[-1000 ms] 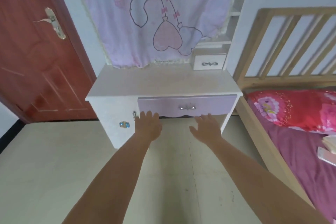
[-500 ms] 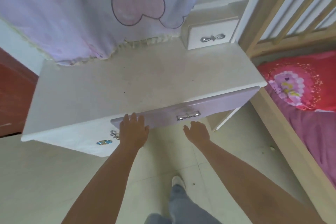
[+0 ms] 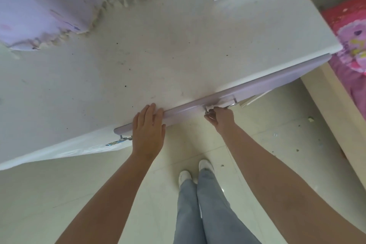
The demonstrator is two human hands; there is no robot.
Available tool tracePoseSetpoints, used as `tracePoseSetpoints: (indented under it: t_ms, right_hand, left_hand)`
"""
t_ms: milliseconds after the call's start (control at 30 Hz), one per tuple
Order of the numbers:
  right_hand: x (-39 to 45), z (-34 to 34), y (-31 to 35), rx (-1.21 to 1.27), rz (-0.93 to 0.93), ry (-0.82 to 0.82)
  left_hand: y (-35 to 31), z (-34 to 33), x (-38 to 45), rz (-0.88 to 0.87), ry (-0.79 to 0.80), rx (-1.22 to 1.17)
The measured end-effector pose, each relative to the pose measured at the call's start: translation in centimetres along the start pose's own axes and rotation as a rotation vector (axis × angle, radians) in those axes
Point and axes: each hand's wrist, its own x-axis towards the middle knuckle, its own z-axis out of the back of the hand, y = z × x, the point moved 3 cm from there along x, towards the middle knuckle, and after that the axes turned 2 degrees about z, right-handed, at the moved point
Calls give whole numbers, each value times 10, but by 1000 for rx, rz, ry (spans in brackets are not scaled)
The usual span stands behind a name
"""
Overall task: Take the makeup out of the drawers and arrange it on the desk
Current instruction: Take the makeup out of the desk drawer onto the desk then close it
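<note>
Now right hand (image 3: 220, 116) pinches drawer handle (image 3: 230, 105); left hand (image 3: 147, 130) rests flat, bracing desk (image 3: 138, 55). Pull straight, evenly.

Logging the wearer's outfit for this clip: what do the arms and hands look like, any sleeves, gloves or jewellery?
Both arms are bare for all their visible length, with no sleeves in view. The left hand and right hand wear no gloves, and no rings, watch or bracelet show. Below are light blue jeans and white shoes.

Place: we see a home bedroom.
Signs: a dressing table (image 3: 178, 45) beyond our fingers, a bed (image 3: 352, 49) to their right.
</note>
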Motion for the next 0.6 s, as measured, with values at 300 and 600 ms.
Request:
tracePoseSetpoints:
  t_ms: [300,600]
  right_hand:
    - [-22,32,-15,-93,8,-83]
    - [-63,72,-41,-101,-27,-94]
  left_hand:
    - [-17,13,-17,-93,49,-133]
    - [-43,19,-69,-109,248,-104]
